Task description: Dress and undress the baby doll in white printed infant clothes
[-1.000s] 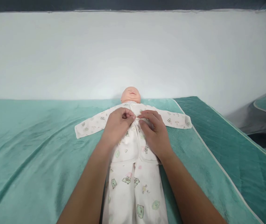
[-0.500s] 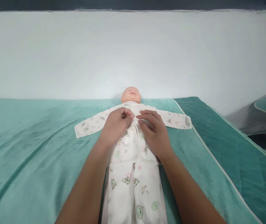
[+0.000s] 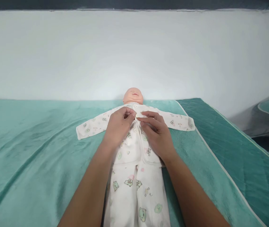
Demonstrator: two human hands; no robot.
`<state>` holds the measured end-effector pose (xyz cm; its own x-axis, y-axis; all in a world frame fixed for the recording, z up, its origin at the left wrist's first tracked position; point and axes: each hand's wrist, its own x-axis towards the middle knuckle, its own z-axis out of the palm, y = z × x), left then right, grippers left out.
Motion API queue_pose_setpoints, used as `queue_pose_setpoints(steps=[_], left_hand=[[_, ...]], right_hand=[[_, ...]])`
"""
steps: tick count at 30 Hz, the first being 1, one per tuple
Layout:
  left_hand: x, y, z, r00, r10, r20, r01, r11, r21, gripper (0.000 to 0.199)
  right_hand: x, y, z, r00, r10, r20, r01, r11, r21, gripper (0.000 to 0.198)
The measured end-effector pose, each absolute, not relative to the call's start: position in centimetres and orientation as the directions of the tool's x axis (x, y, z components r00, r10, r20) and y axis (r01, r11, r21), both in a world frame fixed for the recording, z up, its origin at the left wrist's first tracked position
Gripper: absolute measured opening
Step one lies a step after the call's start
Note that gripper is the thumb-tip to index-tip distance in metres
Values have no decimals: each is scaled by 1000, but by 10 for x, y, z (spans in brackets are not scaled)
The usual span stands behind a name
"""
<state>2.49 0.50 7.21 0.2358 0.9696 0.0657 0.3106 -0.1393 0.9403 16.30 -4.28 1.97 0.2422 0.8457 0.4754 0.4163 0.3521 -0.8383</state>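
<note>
Here in the head view, left hand: finger and thumb pinch the front of the white shirt.
Right hand: fingers bent, a little apart, tips at the shirt's front; can't tell if they pinch.
White shirt: right under the fingers.
Doll's head: just past the fingertips.
Pants: below the fingers.

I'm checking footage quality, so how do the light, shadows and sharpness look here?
Head view: soft light brightens the wall above the doll's head, without harsh glare; head view: a grey shadow falls at right, beside the dark green cover; head view: printed shirt detail between the fingers is too small to make out.
</note>
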Motion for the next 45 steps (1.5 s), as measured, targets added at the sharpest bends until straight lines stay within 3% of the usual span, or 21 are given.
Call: queue_pose_setpoints(steps=[7,13,15,20,24,27,34,40,45], left_hand=[[25,5,69,246,967,66,287,-137,948,14],[17,1,78,286,958,40,273,-121,954,17],[13,-1,84,335,942,21,308,-131,942,17],[1,-3,96,479,877,-40,448,-205,870,20],[-4,-4,97,527,843,-111,489,-194,850,18],[-6,-5,98,572,805,-158,488,-180,854,20],[-7,-5,98,592,793,-144,528,-247,812,21],[-6,-5,98,587,805,-91,512,-281,812,19],[-7,-5,102,623,777,-90,394,-213,894,16]], right_hand=[[164,-42,20,229,839,493,405,378,-832,19],[171,-48,32,321,809,493,410,350,-842,14],[172,-54,41,241,855,459,477,308,-823,16],[165,-70,61,-16,953,301,786,198,-586,12],[151,-77,68,86,985,151,906,-14,-424,9],[145,-78,69,144,984,109,917,-91,-389,7],[163,-74,69,53,995,90,800,12,-599,28],[179,-73,68,-39,998,46,480,59,-875,30],[171,-74,66,-66,996,57,266,73,-961,27]])
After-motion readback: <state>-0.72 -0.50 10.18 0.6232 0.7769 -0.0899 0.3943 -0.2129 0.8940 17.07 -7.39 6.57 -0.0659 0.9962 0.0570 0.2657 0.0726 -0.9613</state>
